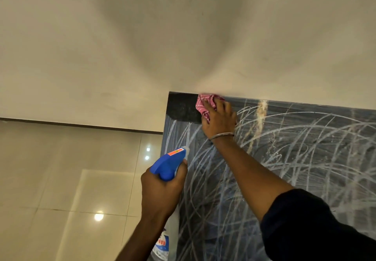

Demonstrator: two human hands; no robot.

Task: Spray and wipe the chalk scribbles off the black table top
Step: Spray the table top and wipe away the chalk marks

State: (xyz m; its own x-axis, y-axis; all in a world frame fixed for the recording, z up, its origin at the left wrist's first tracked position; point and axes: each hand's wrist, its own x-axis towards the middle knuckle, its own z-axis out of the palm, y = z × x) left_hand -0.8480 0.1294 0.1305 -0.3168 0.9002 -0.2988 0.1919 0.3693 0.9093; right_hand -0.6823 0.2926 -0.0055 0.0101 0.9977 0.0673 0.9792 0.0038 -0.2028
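The black table top fills the right half of the view, covered in white chalk scribbles. A clean black patch shows at its far left corner. My right hand presses a pink cloth against the table's far edge, right beside that clean patch. My left hand grips a spray bottle with a blue trigger head, held at the table's left edge with the nozzle pointing toward the far corner. The bottle's clear body hangs below my wrist.
A cream wall rises directly behind the table's far edge. Glossy beige floor tiles lie to the left of the table, with a dark skirting line at the wall's foot.
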